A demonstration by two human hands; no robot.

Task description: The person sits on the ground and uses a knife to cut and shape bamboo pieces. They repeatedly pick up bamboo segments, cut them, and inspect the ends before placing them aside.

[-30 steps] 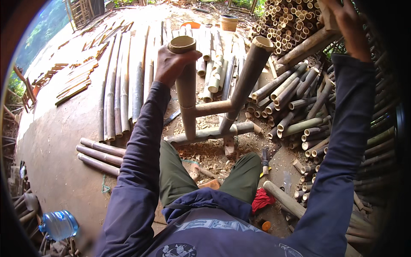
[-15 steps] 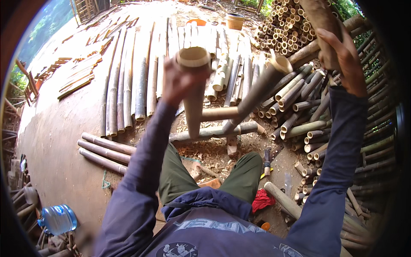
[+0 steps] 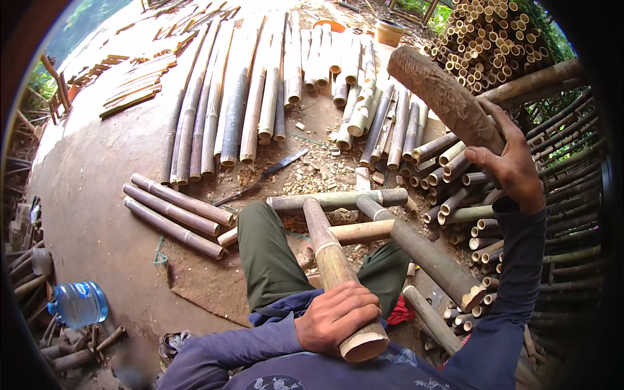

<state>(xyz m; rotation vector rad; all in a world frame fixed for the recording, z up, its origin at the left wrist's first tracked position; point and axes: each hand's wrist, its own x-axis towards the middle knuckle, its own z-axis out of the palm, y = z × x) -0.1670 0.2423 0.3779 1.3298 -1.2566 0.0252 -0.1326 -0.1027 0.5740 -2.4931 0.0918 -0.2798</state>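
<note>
A joined bamboo frame lies across my lap: a crosswise bamboo pole [image 3: 296, 203] at its far side, a left leg [image 3: 331, 260], a right leg [image 3: 439, 266] and a shorter rung [image 3: 361, 232] between the legs. Around the near end of the left leg, my left hand [image 3: 341, 315] is closed, just in front of my belly. My right hand [image 3: 513, 162] is raised at the right, gripping a thick, rough wooden club [image 3: 445, 97]. The club slants up to the left, above and apart from the frame.
Three bamboo poles [image 3: 172, 221] lie left of my knees. A long knife [image 3: 284, 164] rests among wood chips beyond them. Rows of bamboo poles [image 3: 250, 97] spread farther out. Cut bamboo is stacked at the right [image 3: 494, 45]. A blue water jug [image 3: 79, 303] lies at lower left.
The bamboo frame has come down and toward me, its near ends now low over my lap. My left hand came down with it. The club has swung lower and leftward, with my right hand lower too.
</note>
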